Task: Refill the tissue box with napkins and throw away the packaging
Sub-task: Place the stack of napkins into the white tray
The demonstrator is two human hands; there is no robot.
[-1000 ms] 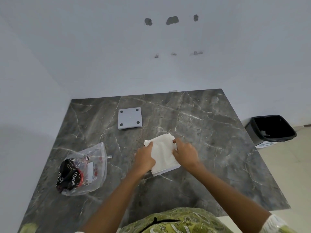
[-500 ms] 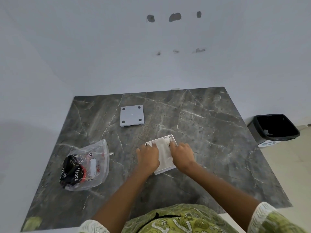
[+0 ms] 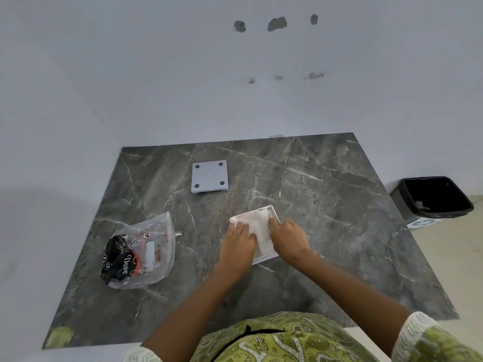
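A white square tissue box (image 3: 274, 211) lies open on the dark marble table (image 3: 326, 205), with white napkins (image 3: 258, 228) inside it. My left hand (image 3: 239, 244) presses flat on the left part of the napkins. My right hand (image 3: 287, 236) presses on their right part, fingers bent down into the box. The box's grey square lid (image 3: 209, 176), with a dark dot near each corner, lies apart at the back of the table. The clear plastic packaging (image 3: 138, 254) with black and red print lies crumpled at the left.
A black waste bin (image 3: 433, 198) stands on the floor to the right of the table. White walls close in behind and to the left. The table's front edge is near my body.
The napkins stuck up loosely above the box a second ago; both hands have pushed them down so they now sit inside the rim. Packaging and lid have not moved.
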